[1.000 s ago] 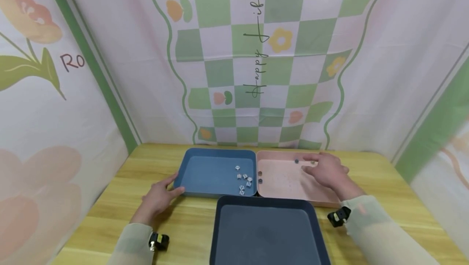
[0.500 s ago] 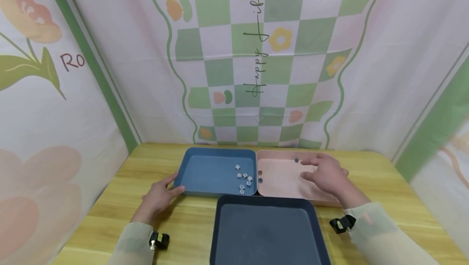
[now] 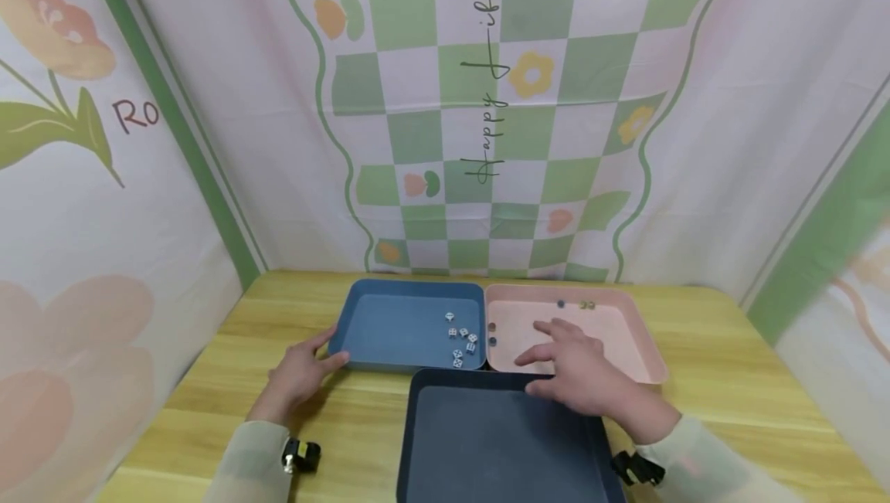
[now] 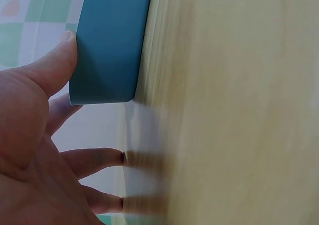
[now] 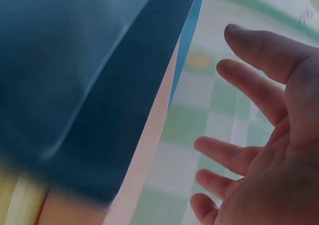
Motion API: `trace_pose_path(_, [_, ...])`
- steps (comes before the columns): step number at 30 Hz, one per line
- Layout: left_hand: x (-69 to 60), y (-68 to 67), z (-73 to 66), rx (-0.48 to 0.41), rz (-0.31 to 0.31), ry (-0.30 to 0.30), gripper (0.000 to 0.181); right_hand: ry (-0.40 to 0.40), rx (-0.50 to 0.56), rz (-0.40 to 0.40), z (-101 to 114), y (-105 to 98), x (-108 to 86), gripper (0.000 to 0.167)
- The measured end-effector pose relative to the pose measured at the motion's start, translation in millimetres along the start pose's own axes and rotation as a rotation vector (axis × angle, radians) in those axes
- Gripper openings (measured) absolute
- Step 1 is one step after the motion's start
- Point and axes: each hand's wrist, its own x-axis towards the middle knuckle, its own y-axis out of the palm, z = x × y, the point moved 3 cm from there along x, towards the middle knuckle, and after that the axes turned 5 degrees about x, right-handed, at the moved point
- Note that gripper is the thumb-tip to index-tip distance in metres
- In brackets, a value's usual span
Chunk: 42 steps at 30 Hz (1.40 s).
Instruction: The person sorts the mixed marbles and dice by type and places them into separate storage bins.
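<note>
My left hand (image 3: pixel 300 372) rests at the near left corner of the blue tray (image 3: pixel 389 325). Its thumb touches the tray wall, and the other fingers extend loosely in the left wrist view. Several white dice (image 3: pixel 463 332) lie in the right part of the blue tray. My right hand (image 3: pixel 580 372) hovers with spread fingers over the border between the pink tray (image 3: pixel 643 333) and the dark tray (image 3: pixel 501 441), holding nothing. In the pink tray, a small blue piece (image 3: pixel 561 304) and two yellowish pieces (image 3: pixel 587 305) lie at the back. A brownish piece (image 3: pixel 492 327) and another blue piece (image 3: pixel 493 341) lie at its left wall.
All three trays stand close together on a wooden table (image 3: pixel 348 441), the dark one nearest me. A patterned curtain (image 3: pixel 466 117) hangs behind the table's far edge, with more fabric (image 3: pixel 104 217) along the left side.
My right hand has moved left and toward me from the back right of the pink tray, uncovering the two yellowish pieces. The left hand and the trays stay in place.
</note>
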Motion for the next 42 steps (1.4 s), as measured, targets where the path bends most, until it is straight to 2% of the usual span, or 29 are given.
trace_pose_path(4, [0.0, -0.3, 0.2, 0.006, -0.001, -0.002, 0.071, -0.159, 0.006, 0.082, 33, 12, 0.0, 0.027])
trace_pose_path(6, [0.3, 0.0, 0.6, 0.006, -0.001, -0.003, 0.071, -0.237, 0.029, 0.156, 48, 18, -0.1, 0.028])
trace_pose_path(9, [0.8, 0.1, 1.3, 0.005, -0.002, -0.002, 0.071, -0.313, 0.066, 0.281, 68, 31, 0.1, 0.029])
trace_pose_path(13, [0.0, -1.3, 2.1, 0.007, -0.001, 0.001, 0.072, -0.423, 0.038, 0.383, 85, 52, 1.9, 0.029])
trace_pose_path(16, [-1.2, -3.1, 2.7, 0.010, -0.002, 0.001, 0.073, -0.535, 0.001, 0.462, 97, 70, 1.6, 0.029])
trace_pose_path(20, [-2.1, -4.2, 2.8, 0.010, 0.000, 0.003, 0.073, -0.631, 0.083, 0.622, 111, 90, -3.2, 0.035])
trace_pose_path(23, [-1.8, -3.0, 1.8, 0.005, 0.006, 0.008, 0.073, -0.610, 0.184, 0.722, 114, 97, -7.6, 0.039])
trace_pose_path(25, [-1.5, -2.1, 0.9, 0.002, 0.009, 0.009, 0.073, -0.587, 0.214, 0.767, 113, 98, -9.3, 0.037])
trace_pose_path(28, [-1.8, -2.0, -0.8, 0.000, 0.007, 0.007, 0.073, -0.539, 0.218, 0.825, 108, 93, -9.5, 0.034])
trace_pose_path(31, [-2.1, -2.8, -1.8, 0.002, 0.003, 0.005, 0.073, -0.498, 0.175, 0.869, 100, 83, -8.5, 0.030])
trace_pose_path(35, [-2.1, -2.4, -2.7, -0.002, 0.005, 0.005, 0.073, -0.434, 0.099, 0.847, 78, 68, -12.1, 0.028])
trace_pose_path(39, [-2.2, -1.7, -3.6, -0.008, 0.004, 0.009, 0.073, -0.248, 0.038, 0.764, 59, 44, -21.0, 0.025])
trace_pose_path(42, [-2.1, -1.3, -3.1, -0.006, 0.004, 0.009, 0.073, -0.143, 0.020, 0.674, 45, 25, -28.5, 0.024])
